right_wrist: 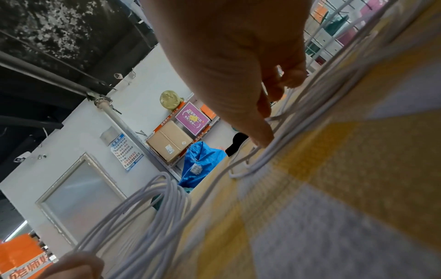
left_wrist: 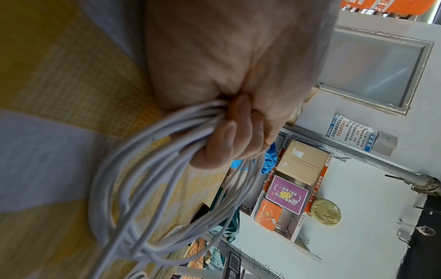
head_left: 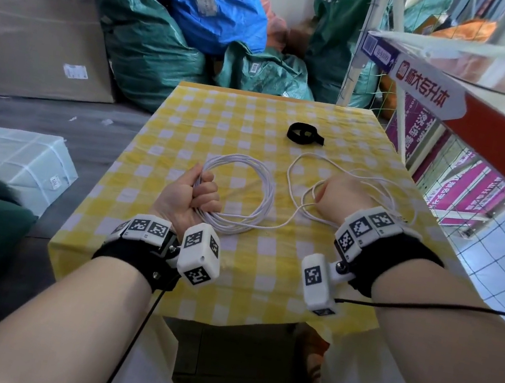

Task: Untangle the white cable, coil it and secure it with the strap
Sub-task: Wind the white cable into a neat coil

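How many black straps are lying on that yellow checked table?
1. The black strap lies curled on the far side of the tablecloth, beyond the white cable and clear of both hands. None other shows, though one could be hidden.

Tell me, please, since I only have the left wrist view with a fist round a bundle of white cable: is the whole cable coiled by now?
Observer: No. The head view shows the left hand gripping the white cable as a coil, but loose loops lie further right on the yellow checked tablecloth.
Operator: Thank you. Where is the right hand?
Observer: The right hand is down among those loose loops, fingers at a strand.
Operator: And the strap?
Observer: The black strap lies untouched at the far side of the table, beyond both hands.
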Motion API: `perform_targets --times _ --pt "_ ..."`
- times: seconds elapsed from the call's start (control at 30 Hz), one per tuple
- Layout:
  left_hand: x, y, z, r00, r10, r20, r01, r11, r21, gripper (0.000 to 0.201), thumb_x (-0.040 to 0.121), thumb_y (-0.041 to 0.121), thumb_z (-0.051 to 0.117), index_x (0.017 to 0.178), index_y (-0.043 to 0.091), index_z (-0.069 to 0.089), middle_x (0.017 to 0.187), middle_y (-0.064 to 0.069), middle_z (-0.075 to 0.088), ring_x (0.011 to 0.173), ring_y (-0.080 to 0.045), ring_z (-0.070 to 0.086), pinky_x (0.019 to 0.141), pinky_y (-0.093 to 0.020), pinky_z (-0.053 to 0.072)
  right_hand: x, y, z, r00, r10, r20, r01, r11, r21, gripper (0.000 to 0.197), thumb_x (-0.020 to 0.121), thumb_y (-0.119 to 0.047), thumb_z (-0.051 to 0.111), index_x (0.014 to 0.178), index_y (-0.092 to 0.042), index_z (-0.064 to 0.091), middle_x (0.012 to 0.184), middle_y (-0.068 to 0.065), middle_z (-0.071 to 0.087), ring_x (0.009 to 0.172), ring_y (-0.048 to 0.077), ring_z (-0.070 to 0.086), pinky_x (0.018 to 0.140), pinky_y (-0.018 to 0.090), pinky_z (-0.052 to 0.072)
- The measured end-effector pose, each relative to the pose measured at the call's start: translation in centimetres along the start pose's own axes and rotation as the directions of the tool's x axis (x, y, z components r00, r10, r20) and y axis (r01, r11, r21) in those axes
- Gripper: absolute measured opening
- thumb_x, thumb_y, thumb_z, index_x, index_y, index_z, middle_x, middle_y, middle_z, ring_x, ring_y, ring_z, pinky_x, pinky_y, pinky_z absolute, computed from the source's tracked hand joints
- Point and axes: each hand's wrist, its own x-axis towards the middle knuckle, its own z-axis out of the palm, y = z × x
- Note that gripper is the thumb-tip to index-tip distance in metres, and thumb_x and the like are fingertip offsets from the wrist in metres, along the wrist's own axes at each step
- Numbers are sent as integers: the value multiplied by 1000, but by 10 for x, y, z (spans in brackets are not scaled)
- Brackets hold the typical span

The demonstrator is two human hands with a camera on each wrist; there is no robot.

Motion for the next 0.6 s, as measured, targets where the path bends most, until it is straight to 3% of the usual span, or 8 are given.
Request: perform_targets --times 0.1,0.17,0.27,0.4,0.5,0.6 --pt "1 0 0 1000 -3 -2 3 1000 4 45 101 41 28 64 17 39 35 7 25 38 -6 6 33 -16 21 -2 0 -1 998 -45 42 51 988 -149 26 94 -14 42 86 -7 66 78 7 59 73 23 58 63 28 47" --pt "1 1 0 1000 -6 -3 6 1000 9 45 101 41 27 64 17 39 35 7 25 29 -5 14 33 -16 21 -1 2 0 997 -77 28 81 976 -202 28 95 -15 40 91 -7 67 91 10 60 86 26 58 75 32 50" --pt "0 2 1 1000 -23 -7 23 999 27 45 101 42 27 65 17 38 35 7 25 26 -5 23 33 -16 21 2 4 2 991 -102 -91 86 983 -164 26 95 -21 42 103 -15 67 120 9 52 116 31 43 96 42 44" --pt "-2 16 6 999 -35 -10 35 994 105 45 100 42 27 65 18 38 35 8 24 26 -5 23 34 -16 20 -2 3 -8 953 -200 -228 198 980 -36 16 95 -22 44 92 -23 60 110 5 62 107 27 52 89 40 44" --pt "-5 42 12 1000 16 -8 -14 984 179 48 101 43 26 62 18 40 35 7 24 26 -5 22 33 -16 20 -5 -3 -19 954 -204 -221 212 977 11 12 96 -25 44 95 -25 56 104 2 65 98 24 58 83 37 44" --pt "-10 73 20 997 75 -13 -67 945 320 46 101 42 27 62 19 38 34 6 24 26 -5 22 32 -16 20 -8 -12 -27 957 -217 -193 208 976 -63 19 97 -28 43 102 -24 61 105 1 64 101 25 58 84 36 43"
